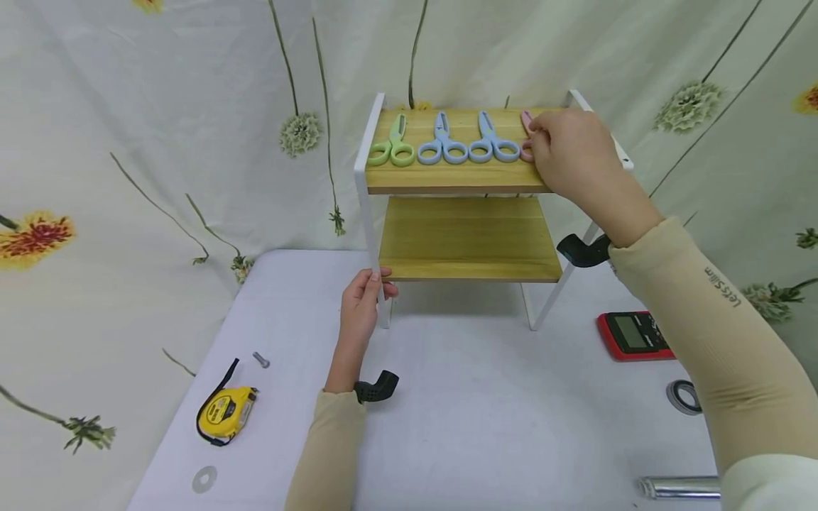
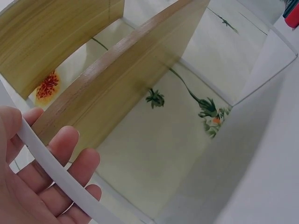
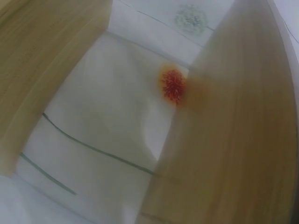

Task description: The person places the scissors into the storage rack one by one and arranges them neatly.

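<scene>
Head view shows the right hand point(image 1: 565, 152) on the top board of a two-tier wooden shelf rack point(image 1: 460, 186), fingers curled around the pink scissors point(image 1: 527, 135) at the board's right end. Left of those on the same board lie two blue scissors point(image 1: 442, 140) and green scissors point(image 1: 393, 143). The left hand point(image 1: 363, 301) holds the rack's front-left white leg point(image 2: 56, 168), fingers wrapped around it. The rack stands on the desk point(image 1: 460, 419).

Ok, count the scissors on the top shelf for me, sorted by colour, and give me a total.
Green scissors: 1
Blue scissors: 2
Pink scissors: 1, partly hidden under the right hand
Total: 4
</scene>
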`<state>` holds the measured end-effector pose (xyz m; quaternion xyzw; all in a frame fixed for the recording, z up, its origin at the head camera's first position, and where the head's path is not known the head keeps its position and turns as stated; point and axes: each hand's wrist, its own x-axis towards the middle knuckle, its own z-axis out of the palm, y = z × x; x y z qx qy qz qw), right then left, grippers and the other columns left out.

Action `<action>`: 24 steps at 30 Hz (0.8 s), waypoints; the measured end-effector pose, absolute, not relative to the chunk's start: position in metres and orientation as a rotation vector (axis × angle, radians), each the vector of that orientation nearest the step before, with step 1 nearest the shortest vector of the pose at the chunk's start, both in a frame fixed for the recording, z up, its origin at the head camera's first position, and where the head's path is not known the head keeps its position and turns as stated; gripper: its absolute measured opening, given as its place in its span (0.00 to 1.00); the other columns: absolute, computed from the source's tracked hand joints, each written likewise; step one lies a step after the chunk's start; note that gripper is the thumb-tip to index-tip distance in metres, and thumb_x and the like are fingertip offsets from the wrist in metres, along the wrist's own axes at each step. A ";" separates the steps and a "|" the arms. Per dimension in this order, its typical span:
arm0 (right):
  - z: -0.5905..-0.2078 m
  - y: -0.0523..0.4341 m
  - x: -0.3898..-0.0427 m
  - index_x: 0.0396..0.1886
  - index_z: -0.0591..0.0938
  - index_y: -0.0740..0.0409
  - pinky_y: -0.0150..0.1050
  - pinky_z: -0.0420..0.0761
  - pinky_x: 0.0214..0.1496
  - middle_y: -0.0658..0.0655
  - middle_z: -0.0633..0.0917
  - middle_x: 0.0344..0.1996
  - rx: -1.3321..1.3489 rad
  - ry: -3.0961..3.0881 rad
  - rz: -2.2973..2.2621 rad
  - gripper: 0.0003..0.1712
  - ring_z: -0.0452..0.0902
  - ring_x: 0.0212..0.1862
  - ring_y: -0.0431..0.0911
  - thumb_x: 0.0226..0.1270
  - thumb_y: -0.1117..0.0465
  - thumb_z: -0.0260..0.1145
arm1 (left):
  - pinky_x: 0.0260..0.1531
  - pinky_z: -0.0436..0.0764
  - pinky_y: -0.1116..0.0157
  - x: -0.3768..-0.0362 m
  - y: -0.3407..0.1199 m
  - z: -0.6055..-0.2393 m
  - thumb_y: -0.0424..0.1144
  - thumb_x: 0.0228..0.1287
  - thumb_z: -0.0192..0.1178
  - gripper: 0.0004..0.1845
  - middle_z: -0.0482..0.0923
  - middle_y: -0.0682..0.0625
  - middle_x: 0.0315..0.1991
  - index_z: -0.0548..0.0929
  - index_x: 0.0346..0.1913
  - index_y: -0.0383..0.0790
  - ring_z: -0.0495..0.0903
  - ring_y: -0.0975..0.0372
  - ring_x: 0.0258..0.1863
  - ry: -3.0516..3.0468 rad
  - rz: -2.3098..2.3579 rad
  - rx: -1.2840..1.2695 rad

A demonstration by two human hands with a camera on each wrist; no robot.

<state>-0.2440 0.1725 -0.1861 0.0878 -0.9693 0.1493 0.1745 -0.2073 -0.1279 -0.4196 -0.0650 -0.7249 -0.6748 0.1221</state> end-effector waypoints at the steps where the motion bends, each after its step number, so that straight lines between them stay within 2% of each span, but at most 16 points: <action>1: -0.186 0.173 -0.244 0.55 0.83 0.65 0.53 0.76 0.51 0.67 0.86 0.50 0.245 -2.749 0.431 0.26 0.79 0.48 0.60 0.83 0.57 0.41 | 0.42 0.76 0.62 -0.207 -0.128 -0.419 0.39 0.82 0.46 0.17 0.85 0.51 0.28 0.81 0.49 0.29 0.83 0.69 0.32 -2.115 -1.969 -0.190; 4: -0.186 0.174 -0.246 0.61 0.81 0.65 0.56 0.76 0.55 0.67 0.85 0.55 0.246 -2.740 0.459 0.26 0.80 0.53 0.62 0.83 0.58 0.41 | 0.43 0.76 0.65 -0.206 -0.128 -0.418 0.39 0.82 0.46 0.17 0.85 0.47 0.29 0.81 0.49 0.29 0.83 0.69 0.33 -2.120 -1.969 -0.180; 8: -0.190 0.174 -0.243 0.64 0.80 0.65 0.58 0.73 0.61 0.69 0.84 0.58 0.296 -2.633 0.517 0.25 0.77 0.57 0.65 0.80 0.61 0.43 | 0.44 0.77 0.67 -0.205 -0.128 -0.418 0.39 0.82 0.46 0.16 0.85 0.50 0.29 0.81 0.50 0.30 0.83 0.68 0.33 -2.122 -1.975 -0.158; 11: -0.201 0.175 -0.232 0.58 0.83 0.67 0.56 0.70 0.58 0.70 0.85 0.53 0.459 -2.384 0.589 0.20 0.75 0.51 0.66 0.77 0.66 0.50 | 0.44 0.77 0.67 -0.205 -0.128 -0.419 0.38 0.82 0.46 0.16 0.84 0.53 0.28 0.81 0.50 0.30 0.83 0.68 0.33 -2.125 -1.982 -0.157; 14: -0.222 0.172 -0.211 0.46 0.86 0.70 0.53 0.71 0.57 0.69 0.86 0.44 0.674 -2.053 0.661 0.13 0.76 0.47 0.64 0.70 0.69 0.59 | 0.45 0.78 0.68 -0.206 -0.127 -0.419 0.38 0.82 0.46 0.16 0.85 0.50 0.30 0.81 0.51 0.30 0.83 0.68 0.34 -2.137 -1.984 -0.176; 16: -0.240 0.169 -0.193 0.41 0.86 0.71 0.49 0.72 0.57 0.69 0.86 0.40 0.800 -1.896 0.692 0.10 0.77 0.46 0.64 0.65 0.69 0.63 | 0.47 0.80 0.69 -0.208 -0.128 -0.417 0.36 0.82 0.45 0.16 0.85 0.43 0.35 0.80 0.55 0.30 0.83 0.67 0.36 -2.140 -1.978 -0.210; 19: -0.272 0.166 -0.169 0.37 0.87 0.68 0.43 0.74 0.60 0.67 0.87 0.38 0.937 -1.836 0.756 0.09 0.79 0.47 0.61 0.60 0.69 0.64 | 0.56 0.81 0.63 -0.208 -0.131 -0.415 0.34 0.81 0.46 0.18 0.83 0.33 0.45 0.75 0.65 0.33 0.86 0.58 0.42 -2.173 -1.951 -0.251; 21: -0.297 0.168 -0.158 0.37 0.87 0.67 0.41 0.74 0.57 0.65 0.87 0.38 1.021 -1.871 0.756 0.09 0.80 0.46 0.59 0.63 0.66 0.62 | 0.62 0.79 0.56 -0.208 -0.133 -0.416 0.34 0.81 0.46 0.22 0.80 0.29 0.52 0.69 0.72 0.37 0.86 0.50 0.47 -2.215 -1.929 -0.245; 24: -0.339 0.175 -0.146 0.38 0.87 0.63 0.36 0.76 0.56 0.60 0.87 0.39 1.090 -1.991 0.755 0.09 0.80 0.46 0.55 0.66 0.63 0.62 | 0.66 0.75 0.47 -0.203 -0.141 -0.420 0.37 0.81 0.48 0.26 0.78 0.30 0.61 0.64 0.77 0.43 0.82 0.43 0.57 -2.315 -1.874 -0.191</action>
